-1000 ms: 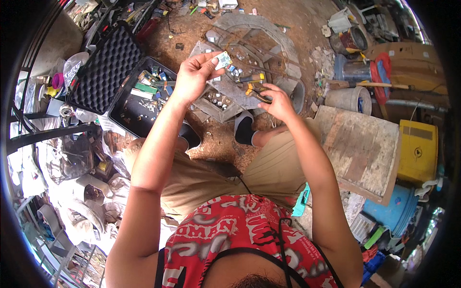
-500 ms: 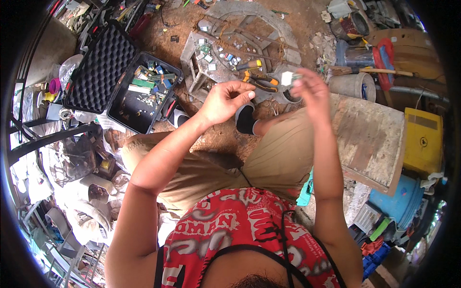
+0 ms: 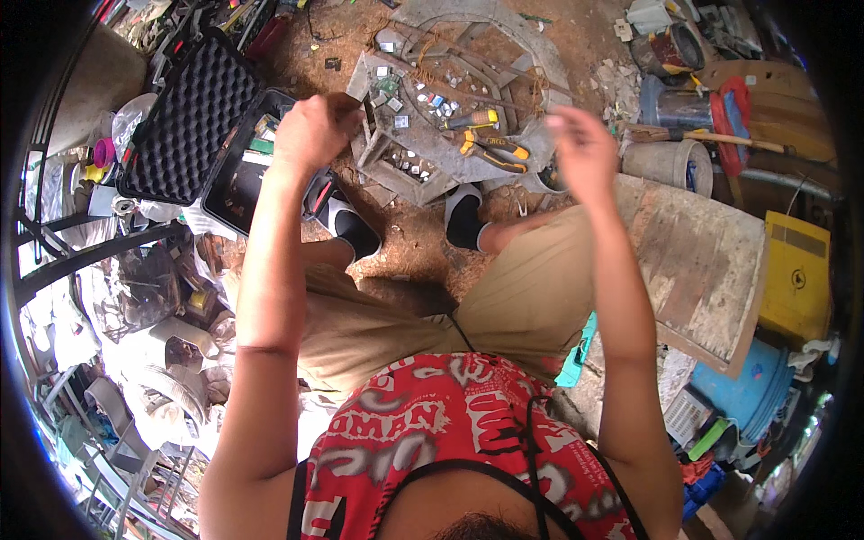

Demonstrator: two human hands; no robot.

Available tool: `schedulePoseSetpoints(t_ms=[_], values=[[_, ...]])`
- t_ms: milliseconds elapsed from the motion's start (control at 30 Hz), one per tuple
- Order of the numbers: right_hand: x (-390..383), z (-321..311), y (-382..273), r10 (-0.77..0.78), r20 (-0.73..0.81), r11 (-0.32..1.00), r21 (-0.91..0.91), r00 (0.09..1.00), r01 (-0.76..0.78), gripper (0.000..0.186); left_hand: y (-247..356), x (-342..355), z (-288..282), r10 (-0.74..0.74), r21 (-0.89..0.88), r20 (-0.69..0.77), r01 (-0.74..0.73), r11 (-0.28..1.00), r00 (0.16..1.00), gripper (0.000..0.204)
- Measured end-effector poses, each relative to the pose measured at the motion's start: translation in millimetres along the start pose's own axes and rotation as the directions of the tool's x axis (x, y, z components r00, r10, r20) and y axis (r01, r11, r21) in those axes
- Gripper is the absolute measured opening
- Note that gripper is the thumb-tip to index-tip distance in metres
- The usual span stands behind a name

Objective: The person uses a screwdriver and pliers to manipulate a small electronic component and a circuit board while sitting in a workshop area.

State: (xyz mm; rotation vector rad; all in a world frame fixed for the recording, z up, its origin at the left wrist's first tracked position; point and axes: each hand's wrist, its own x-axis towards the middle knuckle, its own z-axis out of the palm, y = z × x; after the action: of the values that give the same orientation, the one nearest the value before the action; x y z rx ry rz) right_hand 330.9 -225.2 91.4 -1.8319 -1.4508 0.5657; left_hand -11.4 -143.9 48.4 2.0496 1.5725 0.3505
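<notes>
My left hand [image 3: 313, 133] hangs over the right edge of an open black case [image 3: 236, 191]. Its fingers are curled together, and what they hold, if anything, is hidden. Green circuit board pieces [image 3: 262, 146] lie inside the case, partly covered by my hand. To the right, my right hand [image 3: 585, 153] is raised beside the grey stand [image 3: 396, 144], its fingers smeared by motion. Pliers with orange and black handles [image 3: 493, 151] and a yellow-handled screwdriver [image 3: 472, 120] rest on the stand. Small chips and board pieces [image 3: 389, 85] are scattered over its left part.
The case's foam-lined lid [image 3: 193, 117] is folded back to the left. A worn wooden board [image 3: 693, 270] lies at my right, with a yellow box [image 3: 796, 270] and a blue bucket [image 3: 742, 382] beyond it. A pale bucket [image 3: 666, 169] stands at the far right.
My left hand has moved left and away from me, from before the stand to the case. The white piece seen in my right hand no longer shows; that hand has shifted slightly.
</notes>
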Motion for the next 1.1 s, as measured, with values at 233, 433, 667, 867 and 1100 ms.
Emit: schedulePoseSetpoints(t_ms=[233,433,667,867,1100], values=[[28.4,164.8,-22.1,-0.225,0.3,0.895,-0.313,0.927,0.319,0.04,4.8,4.4,-0.7,-0.078,0.078,0.117,0.069,0.995,0.99,0.028],[41.3,187.0,-31.6,-0.026,0.406,0.862,-0.454,0.914,0.226,0.049,-5.8,3.4,-6.0,-0.067,0.04,0.064,0.064,0.997,0.996,0.029],[39.6,183.1,-26.4,-0.019,0.366,0.898,-0.403,0.93,0.177,0.046,-1.5,1.0,-9.1,-0.043,-0.021,0.052,0.044,0.999,0.998,0.037],[22.2,133.9,-45.6,-0.419,0.3,0.902,0.028,0.857,0.432,0.037,-4.7,3.2,3.9,0.05,-0.677,0.232,0.124,0.726,0.971,0.04],[4.5,97.3,-44.7,-0.548,0.212,0.828,0.276,0.809,0.488,0.044,30.3,0.4,34.1,0.316,-0.957,0.289,0.279,0.079,0.903,0.039]])
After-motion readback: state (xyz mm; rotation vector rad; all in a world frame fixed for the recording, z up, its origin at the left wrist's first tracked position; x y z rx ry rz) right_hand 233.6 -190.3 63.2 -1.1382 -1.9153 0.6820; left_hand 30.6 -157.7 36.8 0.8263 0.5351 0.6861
